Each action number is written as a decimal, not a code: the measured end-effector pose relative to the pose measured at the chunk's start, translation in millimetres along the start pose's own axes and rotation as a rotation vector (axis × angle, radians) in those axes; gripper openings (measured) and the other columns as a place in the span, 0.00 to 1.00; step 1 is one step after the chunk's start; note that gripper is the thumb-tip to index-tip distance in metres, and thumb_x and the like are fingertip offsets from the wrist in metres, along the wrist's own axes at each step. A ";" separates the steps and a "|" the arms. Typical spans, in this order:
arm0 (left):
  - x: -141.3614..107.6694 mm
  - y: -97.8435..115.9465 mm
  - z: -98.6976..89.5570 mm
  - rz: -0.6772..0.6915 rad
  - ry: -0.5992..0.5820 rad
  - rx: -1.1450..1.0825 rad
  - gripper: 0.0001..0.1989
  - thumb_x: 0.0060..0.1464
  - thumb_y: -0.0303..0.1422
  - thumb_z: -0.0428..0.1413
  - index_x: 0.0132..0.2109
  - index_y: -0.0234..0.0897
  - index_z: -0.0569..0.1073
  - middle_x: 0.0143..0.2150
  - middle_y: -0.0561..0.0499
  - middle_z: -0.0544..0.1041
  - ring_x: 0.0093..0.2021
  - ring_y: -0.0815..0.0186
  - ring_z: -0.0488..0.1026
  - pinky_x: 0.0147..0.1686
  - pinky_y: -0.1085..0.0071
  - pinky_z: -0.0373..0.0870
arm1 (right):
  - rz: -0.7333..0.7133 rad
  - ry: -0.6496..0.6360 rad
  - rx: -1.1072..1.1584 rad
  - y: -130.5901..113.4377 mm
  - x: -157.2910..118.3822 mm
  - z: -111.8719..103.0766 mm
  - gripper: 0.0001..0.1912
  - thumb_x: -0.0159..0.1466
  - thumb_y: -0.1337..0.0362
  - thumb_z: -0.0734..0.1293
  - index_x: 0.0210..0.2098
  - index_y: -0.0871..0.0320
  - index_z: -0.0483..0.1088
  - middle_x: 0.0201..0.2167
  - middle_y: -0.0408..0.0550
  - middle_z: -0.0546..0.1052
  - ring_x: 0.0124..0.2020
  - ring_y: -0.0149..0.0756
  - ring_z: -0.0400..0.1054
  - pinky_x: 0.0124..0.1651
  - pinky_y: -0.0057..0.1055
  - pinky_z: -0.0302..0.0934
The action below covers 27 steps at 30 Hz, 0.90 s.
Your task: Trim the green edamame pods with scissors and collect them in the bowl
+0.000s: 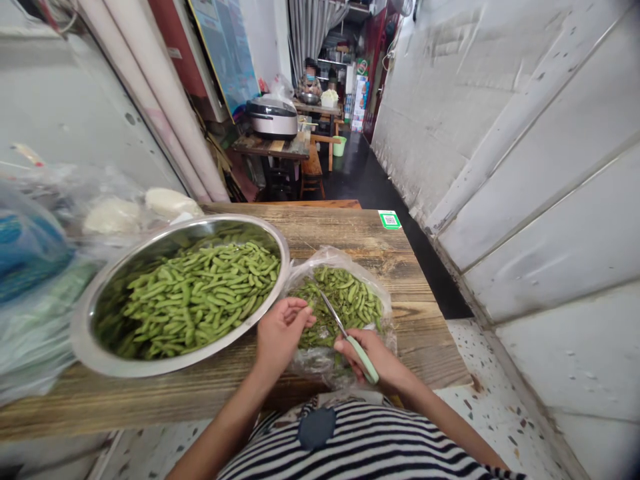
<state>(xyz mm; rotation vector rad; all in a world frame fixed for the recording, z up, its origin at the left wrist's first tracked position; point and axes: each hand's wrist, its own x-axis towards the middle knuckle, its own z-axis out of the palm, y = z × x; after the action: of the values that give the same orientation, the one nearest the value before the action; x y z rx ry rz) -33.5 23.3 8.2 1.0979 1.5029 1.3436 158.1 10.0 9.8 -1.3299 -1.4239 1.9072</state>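
My right hand (367, 353) is wrapped round a pair of scissors (361, 355) with pale green handles. Their metal blades point up and left over a clear plastic bag (385, 300), spread on the table with green soybean pods (353, 290) and darker stems in it. At the bag's left edge, my left hand (286, 330) has its fingers curled and the tips pinched together; what they hold, if anything, I cannot make out. Left of it stands a wide steel basin (277, 233) holding a large heap of loose pods (200, 293).
The wooden table (345, 230) carries a green QR card (390, 219) at its far right corner and plastic bags (30, 320) on the left. Beyond are a rice cooker (273, 119) on another table and a person (310, 83) seated at the back. A white wall (540, 220) runs along the right.
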 end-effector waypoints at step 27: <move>22.8 -27.7 22.2 -0.091 0.018 -0.096 0.13 0.44 0.40 0.61 0.32 0.34 0.76 0.25 0.49 0.79 0.26 0.65 0.74 0.30 0.71 0.69 | -0.012 -0.045 -0.080 3.3 -9.5 -10.6 0.24 0.60 0.41 0.60 0.29 0.58 0.61 0.21 0.39 0.64 0.17 0.26 0.59 0.19 0.23 0.54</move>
<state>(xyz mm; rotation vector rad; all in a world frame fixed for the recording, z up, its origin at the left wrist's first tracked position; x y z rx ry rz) -21.0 50.0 -21.9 0.9486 1.4675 1.3514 172.3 6.7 10.8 -1.3180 -1.5417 1.9021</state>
